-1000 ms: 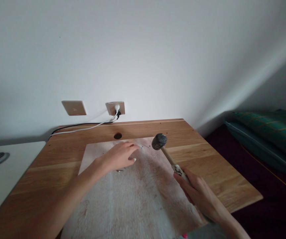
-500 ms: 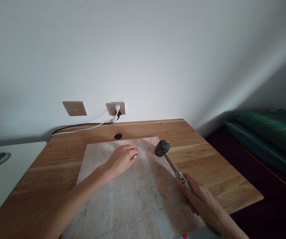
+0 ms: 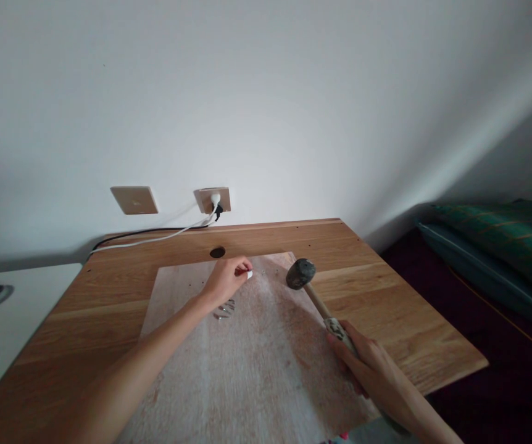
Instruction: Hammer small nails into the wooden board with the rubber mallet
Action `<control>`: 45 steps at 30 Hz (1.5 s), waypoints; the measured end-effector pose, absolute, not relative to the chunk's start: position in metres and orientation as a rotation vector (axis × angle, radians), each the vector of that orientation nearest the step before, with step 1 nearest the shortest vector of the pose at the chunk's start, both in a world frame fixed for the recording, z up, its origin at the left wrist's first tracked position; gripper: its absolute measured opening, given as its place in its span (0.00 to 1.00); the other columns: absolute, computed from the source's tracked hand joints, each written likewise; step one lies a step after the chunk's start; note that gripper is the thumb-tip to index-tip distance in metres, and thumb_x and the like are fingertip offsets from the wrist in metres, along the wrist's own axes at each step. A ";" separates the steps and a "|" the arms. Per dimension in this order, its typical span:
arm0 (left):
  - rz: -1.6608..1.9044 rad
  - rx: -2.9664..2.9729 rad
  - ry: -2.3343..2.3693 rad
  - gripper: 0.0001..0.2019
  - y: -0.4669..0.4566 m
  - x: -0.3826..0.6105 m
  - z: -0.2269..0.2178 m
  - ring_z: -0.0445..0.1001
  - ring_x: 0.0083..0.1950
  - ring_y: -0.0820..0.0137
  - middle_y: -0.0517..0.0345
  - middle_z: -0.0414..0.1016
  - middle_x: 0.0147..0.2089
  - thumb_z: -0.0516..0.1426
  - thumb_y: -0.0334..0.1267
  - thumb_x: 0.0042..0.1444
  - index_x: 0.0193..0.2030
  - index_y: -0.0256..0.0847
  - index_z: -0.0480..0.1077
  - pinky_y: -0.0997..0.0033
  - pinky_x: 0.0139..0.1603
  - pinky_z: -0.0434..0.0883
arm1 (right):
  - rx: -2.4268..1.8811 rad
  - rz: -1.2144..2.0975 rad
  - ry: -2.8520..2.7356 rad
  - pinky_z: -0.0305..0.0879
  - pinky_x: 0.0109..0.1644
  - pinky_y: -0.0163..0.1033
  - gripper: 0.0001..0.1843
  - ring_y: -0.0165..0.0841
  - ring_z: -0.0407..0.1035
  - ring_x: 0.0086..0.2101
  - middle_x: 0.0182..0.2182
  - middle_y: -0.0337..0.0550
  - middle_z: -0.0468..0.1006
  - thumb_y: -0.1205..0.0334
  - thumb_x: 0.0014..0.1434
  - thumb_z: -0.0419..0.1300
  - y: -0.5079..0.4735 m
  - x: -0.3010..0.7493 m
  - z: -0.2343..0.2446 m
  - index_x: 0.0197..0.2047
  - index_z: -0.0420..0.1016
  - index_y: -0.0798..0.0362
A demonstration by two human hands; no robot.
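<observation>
My right hand (image 3: 363,357) is wrapped round the handle of a rubber mallet (image 3: 301,274), whose black head is held over the right edge of a whitish, worn wooden board (image 3: 247,382). Above the far part of that board, my left hand (image 3: 226,277) pinches a small white piece (image 3: 249,275) between thumb and fingertips; its exact kind is too small to tell. Several shiny nails (image 3: 224,309) lie in a loose group just below the left wrist. Tiny metal bits and dark specks dot the board's far end.
The board lies on a wooden desk (image 3: 414,333) with a round cable hole (image 3: 218,252). Cables (image 3: 155,237) run along its back to a wall socket (image 3: 213,200). A white surface (image 3: 25,333) adjoins at left; pillows (image 3: 497,246) lie at right.
My left hand has lifted and shifted slightly up and left, revealing the white piece and the nails underneath. The mallet stays in nearly the same place.
</observation>
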State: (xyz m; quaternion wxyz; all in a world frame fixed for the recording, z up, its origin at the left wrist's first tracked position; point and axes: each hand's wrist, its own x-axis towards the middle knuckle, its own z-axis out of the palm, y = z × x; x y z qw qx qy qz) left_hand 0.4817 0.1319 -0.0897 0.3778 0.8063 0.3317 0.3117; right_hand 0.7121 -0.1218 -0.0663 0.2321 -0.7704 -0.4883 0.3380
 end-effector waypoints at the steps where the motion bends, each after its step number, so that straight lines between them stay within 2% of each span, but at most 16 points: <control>1: 0.799 2.070 0.842 0.05 0.132 0.482 -0.090 0.81 0.36 0.69 0.59 0.83 0.33 0.60 0.27 0.56 0.35 0.40 0.75 0.72 0.40 0.73 | -2.116 0.927 -1.338 0.64 0.23 0.34 0.19 0.31 0.68 0.17 0.20 0.30 0.70 0.39 0.68 0.48 -0.122 0.712 -0.066 0.40 0.63 0.46; 9: 0.818 2.137 0.792 0.07 0.131 0.479 -0.094 0.79 0.33 0.71 0.61 0.80 0.31 0.58 0.24 0.56 0.35 0.39 0.75 0.75 0.38 0.71 | -2.132 0.927 -1.347 0.63 0.23 0.35 0.19 0.31 0.67 0.17 0.18 0.30 0.69 0.39 0.68 0.46 -0.120 0.708 -0.062 0.39 0.63 0.46; 15: 0.811 2.147 0.781 0.08 0.130 0.479 -0.092 0.79 0.33 0.70 0.60 0.81 0.31 0.58 0.24 0.56 0.36 0.40 0.76 0.75 0.38 0.71 | -2.127 0.929 -1.345 0.63 0.24 0.34 0.19 0.31 0.68 0.18 0.22 0.31 0.72 0.40 0.68 0.47 -0.121 0.710 -0.064 0.41 0.64 0.46; 21: 0.862 2.241 0.780 0.07 0.126 0.480 -0.090 0.77 0.35 0.70 0.58 0.80 0.35 0.61 0.25 0.56 0.35 0.40 0.77 0.73 0.39 0.70 | -2.107 0.855 -1.371 0.63 0.27 0.33 0.20 0.31 0.66 0.20 0.18 0.29 0.66 0.39 0.68 0.48 -0.122 0.705 -0.054 0.38 0.66 0.47; 26: 0.823 2.259 0.815 0.07 0.128 0.481 -0.091 0.76 0.34 0.69 0.59 0.79 0.33 0.61 0.24 0.55 0.34 0.40 0.76 0.72 0.37 0.69 | -2.034 0.950 -1.386 0.60 0.25 0.33 0.24 0.30 0.63 0.18 0.16 0.27 0.62 0.38 0.70 0.48 -0.114 0.692 -0.045 0.45 0.69 0.50; 28: 0.817 2.229 0.847 0.08 0.129 0.481 -0.093 0.77 0.34 0.69 0.58 0.80 0.33 0.60 0.23 0.55 0.37 0.40 0.76 0.71 0.38 0.70 | -2.004 0.962 -1.419 0.60 0.25 0.32 0.23 0.29 0.63 0.18 0.16 0.27 0.63 0.38 0.71 0.49 -0.106 0.686 -0.044 0.45 0.70 0.50; 33: 0.817 2.138 0.897 0.20 0.131 0.480 -0.098 0.80 0.37 0.68 0.58 0.82 0.37 0.59 0.22 0.52 0.51 0.41 0.73 0.70 0.40 0.74 | -1.933 0.935 -1.509 0.61 0.26 0.32 0.22 0.29 0.66 0.19 0.17 0.27 0.65 0.40 0.72 0.50 -0.085 0.671 -0.040 0.46 0.70 0.50; 40: 0.798 2.119 0.929 0.26 0.129 0.479 -0.096 0.82 0.40 0.65 0.56 0.83 0.40 0.58 0.20 0.50 0.56 0.41 0.71 0.69 0.41 0.74 | -1.962 0.902 -1.579 0.58 0.24 0.33 0.17 0.30 0.64 0.17 0.15 0.27 0.63 0.46 0.72 0.49 -0.067 0.663 -0.037 0.44 0.69 0.49; 45: 0.797 2.137 0.937 0.27 0.129 0.478 -0.094 0.82 0.39 0.65 0.55 0.84 0.39 0.58 0.18 0.49 0.56 0.40 0.72 0.69 0.40 0.74 | -1.978 0.830 -1.616 0.58 0.25 0.33 0.18 0.31 0.66 0.17 0.15 0.28 0.63 0.46 0.73 0.48 -0.066 0.662 -0.040 0.44 0.70 0.49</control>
